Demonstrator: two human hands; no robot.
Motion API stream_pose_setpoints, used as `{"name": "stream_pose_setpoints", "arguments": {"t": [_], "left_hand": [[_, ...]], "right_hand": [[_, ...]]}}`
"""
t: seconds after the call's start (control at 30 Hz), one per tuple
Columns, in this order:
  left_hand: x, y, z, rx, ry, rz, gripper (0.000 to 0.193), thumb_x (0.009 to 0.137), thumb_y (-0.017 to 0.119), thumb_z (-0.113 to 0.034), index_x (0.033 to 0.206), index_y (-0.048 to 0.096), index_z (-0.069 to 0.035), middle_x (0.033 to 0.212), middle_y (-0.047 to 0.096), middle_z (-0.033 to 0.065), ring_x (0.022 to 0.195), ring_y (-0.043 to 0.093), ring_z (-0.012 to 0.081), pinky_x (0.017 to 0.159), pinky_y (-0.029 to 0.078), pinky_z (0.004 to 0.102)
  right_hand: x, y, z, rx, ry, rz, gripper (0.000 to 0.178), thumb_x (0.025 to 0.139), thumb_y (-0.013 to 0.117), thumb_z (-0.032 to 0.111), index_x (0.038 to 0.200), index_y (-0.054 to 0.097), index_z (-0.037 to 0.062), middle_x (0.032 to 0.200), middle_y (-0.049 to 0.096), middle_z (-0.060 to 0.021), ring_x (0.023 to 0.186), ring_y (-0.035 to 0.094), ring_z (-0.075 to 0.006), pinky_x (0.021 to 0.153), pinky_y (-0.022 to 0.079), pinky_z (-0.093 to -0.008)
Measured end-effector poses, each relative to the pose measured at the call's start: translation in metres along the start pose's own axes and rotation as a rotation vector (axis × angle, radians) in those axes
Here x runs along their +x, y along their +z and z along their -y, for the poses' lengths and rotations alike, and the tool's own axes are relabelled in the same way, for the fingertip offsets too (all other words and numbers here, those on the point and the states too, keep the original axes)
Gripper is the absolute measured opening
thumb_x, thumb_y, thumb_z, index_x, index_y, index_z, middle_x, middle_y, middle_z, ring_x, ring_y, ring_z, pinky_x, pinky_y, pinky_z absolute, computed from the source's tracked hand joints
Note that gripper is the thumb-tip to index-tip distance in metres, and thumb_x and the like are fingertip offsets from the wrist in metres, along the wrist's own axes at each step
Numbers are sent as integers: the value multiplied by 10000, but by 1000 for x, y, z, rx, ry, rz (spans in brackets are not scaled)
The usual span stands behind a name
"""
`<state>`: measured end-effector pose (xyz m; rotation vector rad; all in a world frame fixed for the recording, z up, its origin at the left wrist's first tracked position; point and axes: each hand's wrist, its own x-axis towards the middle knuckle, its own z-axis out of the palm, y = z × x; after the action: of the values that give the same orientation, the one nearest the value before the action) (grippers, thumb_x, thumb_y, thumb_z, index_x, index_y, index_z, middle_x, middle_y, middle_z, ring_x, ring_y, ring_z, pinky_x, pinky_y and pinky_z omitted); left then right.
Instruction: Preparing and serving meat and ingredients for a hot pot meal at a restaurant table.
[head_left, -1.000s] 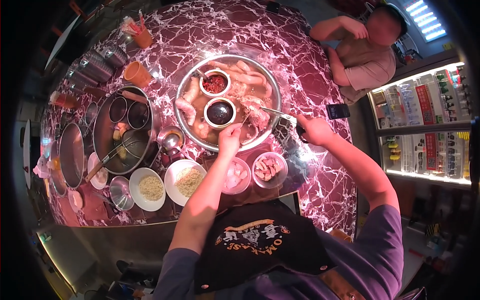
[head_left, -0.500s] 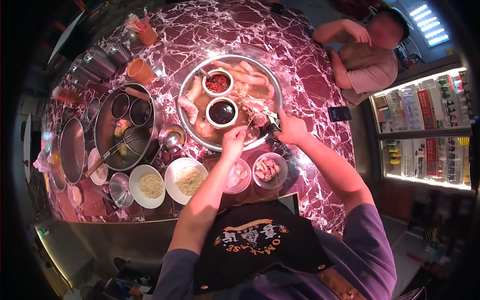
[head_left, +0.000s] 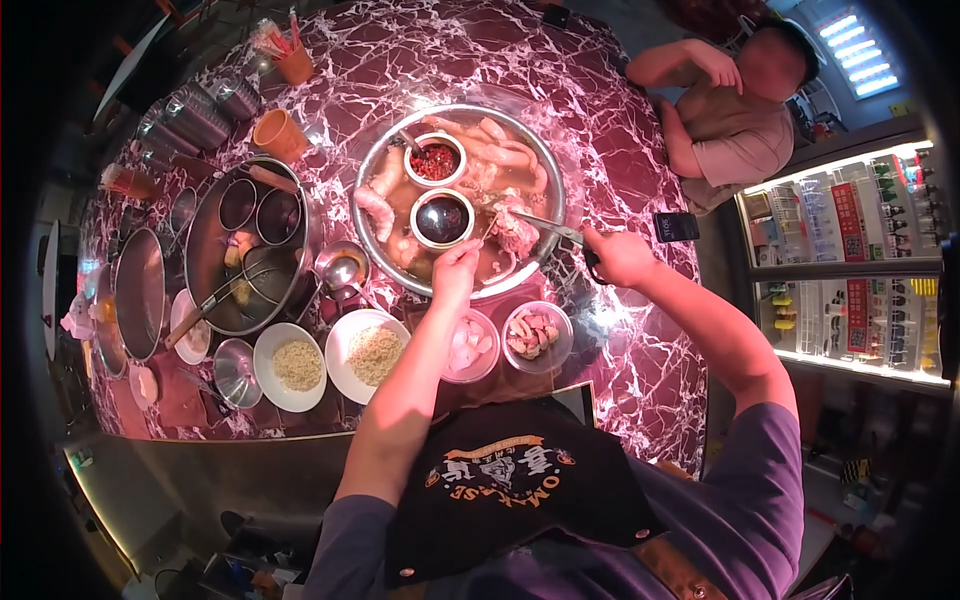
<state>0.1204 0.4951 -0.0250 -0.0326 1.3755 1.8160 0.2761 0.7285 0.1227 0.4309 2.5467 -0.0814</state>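
My right hand point(head_left: 622, 258) is wrapped around the dark handles of a pair of scissors point(head_left: 552, 224). Their metal blades reach left to a reddish chunk of meat point(head_left: 516, 234) in a large round metal basin point(head_left: 362, 225). Close by, my left hand point(head_left: 456, 272) is closed in a pinch over the basin's near side; what its fingertips hold is too small to make out. Pale cuts of offal point(head_left: 500, 152) lie in broth around two white bowls, one with red chopped chilli point(head_left: 436, 159) and one with dark sauce point(head_left: 442, 220).
Nearer me stand tubs of cut meat point(head_left: 537, 338) and pale pieces point(head_left: 470, 345), beside two bowls of noodles point(head_left: 298, 366). A pot point(head_left: 190, 270) with a wooden-handled strainer point(head_left: 205, 312) is at left. A phone point(head_left: 677, 227) lies near a seated person point(head_left: 740, 140) at right.
My right hand has moved right and slightly up, and the scissors now stretch out longer toward the meat. My left hand has shifted slightly left.
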Motion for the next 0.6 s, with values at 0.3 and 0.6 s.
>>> {"name": "stream_pose_setpoints", "arguments": {"t": [0.3,0.6], "left_hand": [[-3,5,0,174,48,36,222,939,584,-54,1127,680,14,830,642,-1,703,520,49,618,415,198],[3,0,10,355,185,-43,221,961,566,-83,1131,679,2,716,535,-76,573,400,10,495,296,180]], "right_hand": [[-24,-5,9,183,150,-36,676,734,678,421,1265,426,86,1063,656,-235,932,668,-376,827,525,-473],[-19,2,1,156,135,-159,449,780,658,248,1174,491,113,884,685,-184,815,680,-375,708,532,-492]]}}
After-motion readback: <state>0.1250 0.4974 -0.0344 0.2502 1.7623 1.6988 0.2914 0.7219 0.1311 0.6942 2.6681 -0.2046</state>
